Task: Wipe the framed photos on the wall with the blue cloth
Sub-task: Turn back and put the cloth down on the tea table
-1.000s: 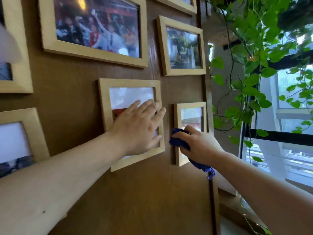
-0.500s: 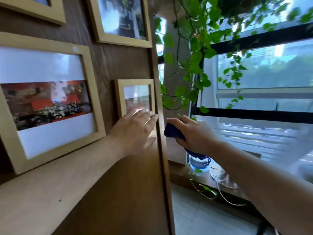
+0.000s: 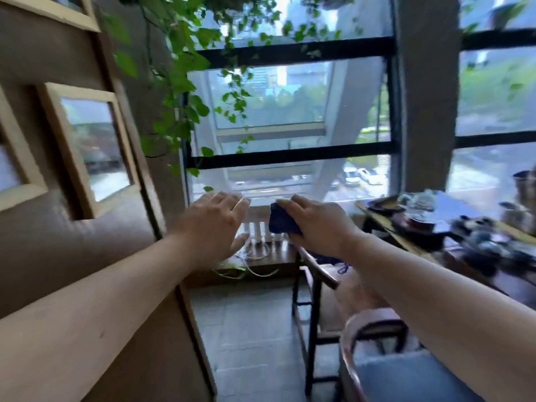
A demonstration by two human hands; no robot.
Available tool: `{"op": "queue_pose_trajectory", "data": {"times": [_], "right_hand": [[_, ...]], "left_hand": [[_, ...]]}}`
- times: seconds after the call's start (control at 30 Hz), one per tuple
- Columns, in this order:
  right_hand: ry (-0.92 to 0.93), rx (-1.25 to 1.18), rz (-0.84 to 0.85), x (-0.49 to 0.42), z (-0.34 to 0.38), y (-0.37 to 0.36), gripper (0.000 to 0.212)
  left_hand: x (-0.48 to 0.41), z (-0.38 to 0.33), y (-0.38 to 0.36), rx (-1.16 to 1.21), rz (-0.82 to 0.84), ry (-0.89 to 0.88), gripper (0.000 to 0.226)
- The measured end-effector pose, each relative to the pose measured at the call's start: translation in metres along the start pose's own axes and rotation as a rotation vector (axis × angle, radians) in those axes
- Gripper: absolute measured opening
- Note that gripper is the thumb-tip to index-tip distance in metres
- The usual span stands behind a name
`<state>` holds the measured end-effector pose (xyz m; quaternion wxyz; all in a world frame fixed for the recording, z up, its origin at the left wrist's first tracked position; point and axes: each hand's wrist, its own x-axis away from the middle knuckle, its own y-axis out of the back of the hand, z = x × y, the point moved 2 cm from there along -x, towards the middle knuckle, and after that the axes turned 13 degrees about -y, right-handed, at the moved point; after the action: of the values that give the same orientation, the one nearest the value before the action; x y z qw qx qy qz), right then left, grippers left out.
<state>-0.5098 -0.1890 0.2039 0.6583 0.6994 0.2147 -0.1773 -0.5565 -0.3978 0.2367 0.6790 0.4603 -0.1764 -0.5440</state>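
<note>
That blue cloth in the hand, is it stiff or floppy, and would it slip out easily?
Probably floppy: the blue cloth is bunched up inside the right hand, and a loose end seems to hang below the wrist. Likely light, since the fingers alone hold it. It seems unlikely to slip, being crumpled in the grip.

No legible text, labels or numbers anywhere.

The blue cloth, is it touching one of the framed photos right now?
No, the blue cloth is bunched in the right hand out in front of the window, clear of the small framed photo on the wall.
</note>
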Motion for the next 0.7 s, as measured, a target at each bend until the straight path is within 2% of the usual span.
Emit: {"op": "queue_pose_trajectory", "data": {"times": [0.1,0.33,0.7], "right_hand": [[-0.107,0.055,0.044,0.059,-0.033,0.015,0.059],[-0.352,0.123,0.158,0.199,-0.095,0.043,0.057],[-0.650,0.149,0.157,0.416,-0.161,0.097,0.058]], "left_hand": [[-0.022,-0.048,0.007,0.012,-0.043,-0.113,0.067],[-0.070,-0.165,0.018,0.205,-0.142,-0.361,0.068],[-0.115,-0.369,0.059,0.312,-0.183,-0.631,0.074]]}}
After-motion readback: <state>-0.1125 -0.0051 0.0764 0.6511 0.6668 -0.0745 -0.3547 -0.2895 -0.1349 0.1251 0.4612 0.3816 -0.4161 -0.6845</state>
